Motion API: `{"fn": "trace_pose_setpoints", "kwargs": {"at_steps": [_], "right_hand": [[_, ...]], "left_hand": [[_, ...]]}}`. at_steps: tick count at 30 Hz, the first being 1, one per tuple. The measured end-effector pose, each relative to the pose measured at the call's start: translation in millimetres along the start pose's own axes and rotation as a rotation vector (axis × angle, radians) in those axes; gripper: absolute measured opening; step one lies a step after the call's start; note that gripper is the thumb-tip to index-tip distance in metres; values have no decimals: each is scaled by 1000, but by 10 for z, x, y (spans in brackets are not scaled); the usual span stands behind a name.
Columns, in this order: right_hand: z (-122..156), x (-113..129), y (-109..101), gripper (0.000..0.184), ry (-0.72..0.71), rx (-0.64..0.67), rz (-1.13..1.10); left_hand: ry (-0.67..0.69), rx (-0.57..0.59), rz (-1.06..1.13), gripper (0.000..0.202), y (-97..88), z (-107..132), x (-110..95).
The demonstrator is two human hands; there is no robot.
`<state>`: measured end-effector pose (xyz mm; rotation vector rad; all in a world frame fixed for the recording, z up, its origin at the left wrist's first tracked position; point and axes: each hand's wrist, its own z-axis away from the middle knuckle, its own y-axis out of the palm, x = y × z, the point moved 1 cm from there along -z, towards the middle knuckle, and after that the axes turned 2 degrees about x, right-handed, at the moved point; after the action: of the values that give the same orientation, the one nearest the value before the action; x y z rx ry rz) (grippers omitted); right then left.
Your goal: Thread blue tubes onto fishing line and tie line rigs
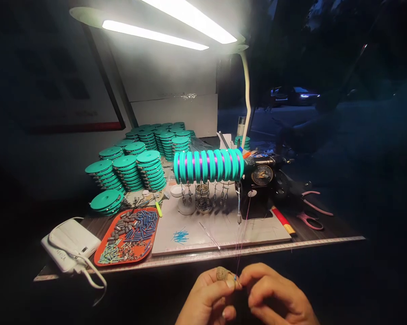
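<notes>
My left hand point(210, 293) is closed in a pinch near the front edge of the table, with a patterned wrap on its index finger. Between its thumb and index finger are thin fishing line point(238, 262) and a tiny blue piece point(235, 278). Right beside it, my right hand point(274, 291) has its fingers curled together, the index fingertip close to the line; what they hold is too small to make out. From my hands the line runs up to a black winding machine point(257, 180), whose shaft carries a row of turquoise spools point(208, 165). Metal swivels and a spring-like weight point(239, 212) dangle beneath.
An orange tray point(98, 257) of small parts stands left, near a white power bank point(66, 246) with cable. Stacked turquoise spools point(125, 167) fill the back left. A needle-like tool point(210, 235), scissors point(310, 221) and pliers point(316, 203) lie around. A lamp point(247, 95) arches overhead.
</notes>
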<state>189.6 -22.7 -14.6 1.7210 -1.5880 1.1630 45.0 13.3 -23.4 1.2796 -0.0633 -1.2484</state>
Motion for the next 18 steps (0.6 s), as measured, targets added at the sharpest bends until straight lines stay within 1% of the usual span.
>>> {"fn": "trace_pose_setpoints", "kwargs": {"at_steps": [2, 3, 5, 7, 10, 12, 14, 16, 18], "right_hand": [[7, 17, -5, 14, 201, -10, -248], [9, 14, -4, 17, 291, -21, -324], [9, -10, -12, 20, 417, -67, -383], [-4, -41, -39, 23, 483, -113, -374], [-42, -67, -99, 25, 511, -134, -364], [-66, -74, -138, 23, 531, -141, -302], [-80, -77, -161, 19, 541, -129, -162], [-86, -79, -162, 17, 545, -59, 44], [-88, -74, -143, 17, 528, 43, 224]], "left_hand": [[-15, 40, -27, 19, -9, -8, 5], [-27, 61, -43, 19, -11, -13, 4], [-51, 78, -64, 19, -13, -27, -2], [-79, 57, -71, 19, -12, -43, -8], [-80, 27, -111, 19, -3, -61, -17], [-44, 11, -165, 21, 3, -65, -22], [13, -7, -227, 24, 7, -64, -24], [62, -26, -285, 27, 8, -62, -20], [91, -38, -330, 30, 14, -60, -17]]}}
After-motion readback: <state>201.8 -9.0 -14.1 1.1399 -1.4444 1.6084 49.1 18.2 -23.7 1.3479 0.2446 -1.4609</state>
